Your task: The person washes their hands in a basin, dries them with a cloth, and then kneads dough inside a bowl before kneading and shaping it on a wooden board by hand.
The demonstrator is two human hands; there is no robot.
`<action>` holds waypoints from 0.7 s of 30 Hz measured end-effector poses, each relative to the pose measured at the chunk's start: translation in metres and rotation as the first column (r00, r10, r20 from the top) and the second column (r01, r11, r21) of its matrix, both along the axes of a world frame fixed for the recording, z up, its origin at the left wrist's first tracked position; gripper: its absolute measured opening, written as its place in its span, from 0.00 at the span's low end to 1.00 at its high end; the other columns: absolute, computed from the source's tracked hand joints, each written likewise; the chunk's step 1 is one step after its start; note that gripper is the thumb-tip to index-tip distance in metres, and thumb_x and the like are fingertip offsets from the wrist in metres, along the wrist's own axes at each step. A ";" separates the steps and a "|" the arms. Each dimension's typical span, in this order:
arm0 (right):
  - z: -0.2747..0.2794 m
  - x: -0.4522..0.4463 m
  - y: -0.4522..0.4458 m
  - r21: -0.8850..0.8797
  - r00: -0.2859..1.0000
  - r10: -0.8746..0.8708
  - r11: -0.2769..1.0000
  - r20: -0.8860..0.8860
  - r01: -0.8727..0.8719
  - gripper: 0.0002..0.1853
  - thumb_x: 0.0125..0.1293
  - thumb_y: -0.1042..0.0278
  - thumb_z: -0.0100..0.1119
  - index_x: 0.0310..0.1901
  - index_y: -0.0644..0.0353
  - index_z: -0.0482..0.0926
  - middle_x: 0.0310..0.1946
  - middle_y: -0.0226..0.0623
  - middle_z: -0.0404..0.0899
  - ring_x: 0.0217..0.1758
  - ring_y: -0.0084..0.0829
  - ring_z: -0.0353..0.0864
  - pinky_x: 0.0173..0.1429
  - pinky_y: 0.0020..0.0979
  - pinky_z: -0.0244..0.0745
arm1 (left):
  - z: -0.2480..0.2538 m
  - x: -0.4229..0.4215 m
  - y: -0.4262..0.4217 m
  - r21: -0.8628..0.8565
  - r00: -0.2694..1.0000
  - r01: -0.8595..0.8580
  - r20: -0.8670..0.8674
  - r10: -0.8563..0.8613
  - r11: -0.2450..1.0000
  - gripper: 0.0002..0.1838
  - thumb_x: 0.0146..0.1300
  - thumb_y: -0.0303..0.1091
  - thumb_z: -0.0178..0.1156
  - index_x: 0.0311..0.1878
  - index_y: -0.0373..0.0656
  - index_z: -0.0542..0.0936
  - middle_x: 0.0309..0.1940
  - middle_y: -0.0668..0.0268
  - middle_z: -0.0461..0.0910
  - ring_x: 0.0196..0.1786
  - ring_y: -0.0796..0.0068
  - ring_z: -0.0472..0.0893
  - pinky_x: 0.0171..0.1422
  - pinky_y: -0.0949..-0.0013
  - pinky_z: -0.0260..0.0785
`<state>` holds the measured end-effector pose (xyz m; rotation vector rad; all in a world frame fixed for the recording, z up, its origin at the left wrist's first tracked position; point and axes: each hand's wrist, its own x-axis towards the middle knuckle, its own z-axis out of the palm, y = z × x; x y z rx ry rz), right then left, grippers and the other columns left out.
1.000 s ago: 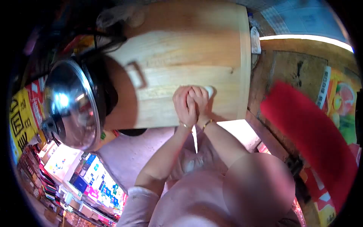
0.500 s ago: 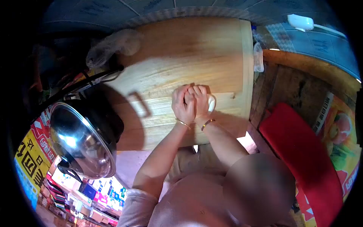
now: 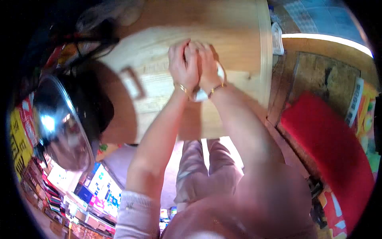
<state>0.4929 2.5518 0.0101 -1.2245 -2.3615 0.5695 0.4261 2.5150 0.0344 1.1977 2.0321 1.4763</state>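
A lump of white dough [image 3: 200, 95] lies on the wooden board [image 3: 234, 87], mostly hidden under my hands. Side by side and touching, both hands press down on it. My left hand [image 3: 184, 65] has its fingers curled over and closed. My right hand [image 3: 205, 65] is closed against it, and white dough shows at its outer edge and below the wrists. Each wrist wears a bracelet.
A wok or pan with a domed glass lid [image 3: 59, 119] stands left of the board, with its shadow on the wood. A red cloth-like piece [image 3: 326, 147] lies at the right. By the board's far right edge is a clear plastic container [image 3: 277, 39].
The view has tilted, so hands and board sit higher in the picture. My arms are stretched farther forward, and more dough shows below my wrists.
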 end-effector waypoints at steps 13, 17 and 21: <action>0.058 0.086 -0.102 -0.080 1.000 -0.025 0.996 0.006 0.025 0.10 0.63 0.64 0.48 0.33 0.53 0.80 0.38 0.38 0.80 0.45 0.41 0.75 0.52 0.42 0.65 | 0.009 0.073 -0.112 -0.228 0.914 -0.138 -0.404 0.035 0.964 0.14 0.69 0.39 0.45 0.40 0.45 0.79 0.38 0.60 0.80 0.43 0.58 0.76 0.52 0.55 0.65; 0.047 0.071 -0.082 -0.012 0.983 -0.167 0.986 -0.075 0.167 0.07 0.61 0.66 0.50 0.32 0.52 0.80 0.34 0.31 0.80 0.42 0.37 0.75 0.53 0.41 0.64 | 0.001 0.065 -0.087 -0.224 0.930 -0.236 -0.335 0.152 0.946 0.11 0.68 0.35 0.46 0.38 0.45 0.79 0.36 0.64 0.79 0.45 0.61 0.74 0.52 0.58 0.62; 0.036 0.052 -0.037 -0.026 0.986 -0.161 0.986 0.039 0.162 0.06 0.60 0.67 0.52 0.30 0.52 0.79 0.29 0.31 0.78 0.40 0.34 0.76 0.51 0.39 0.65 | -0.001 0.042 -0.037 -0.339 0.926 -0.283 -0.341 0.163 0.897 0.11 0.67 0.35 0.48 0.33 0.45 0.79 0.33 0.63 0.78 0.40 0.60 0.75 0.49 0.56 0.63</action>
